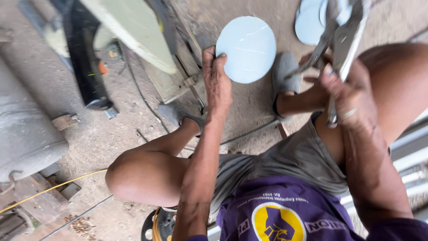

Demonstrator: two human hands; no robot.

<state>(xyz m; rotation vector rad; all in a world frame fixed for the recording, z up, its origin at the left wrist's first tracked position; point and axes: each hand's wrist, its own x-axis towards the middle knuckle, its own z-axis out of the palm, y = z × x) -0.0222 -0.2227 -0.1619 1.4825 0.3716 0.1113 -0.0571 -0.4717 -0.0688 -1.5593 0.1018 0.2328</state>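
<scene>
At far left, a big grey cylinder (24, 129) lying on the dusty concrete floor (111, 138), with a yellow cable (49, 189) running under it toward the bare left knee (142, 176). Above, a pale green machine body (133, 31) with a black part (84, 58) beside it, near the top edge. In the middle, left hand (217, 78) stretched forward and down, fingers closed on the lower left edge of a round light-blue disc (248, 49); thumb on the front face, other fingers behind, so a narrow pinch grip. Disc held on edge above the floor, just beside the green machine, between the two grey shoes (285, 71). Further right, near the top edge, more light-blue discs (310, 22) lying in a small pile on the floor, well apart from the held one. At right, right hand (350, 96) wrapped firmly around the handles of metal locking pliers (341, 40), above the right knee; tool pointing up toward the pile, jaw end partly out of view, cannot tell if holding something. Below, grey shorts (298, 156) and purple shirt (285, 209) with a yellow emblem. At the right edge, some grey metal bars (410, 156).
</scene>
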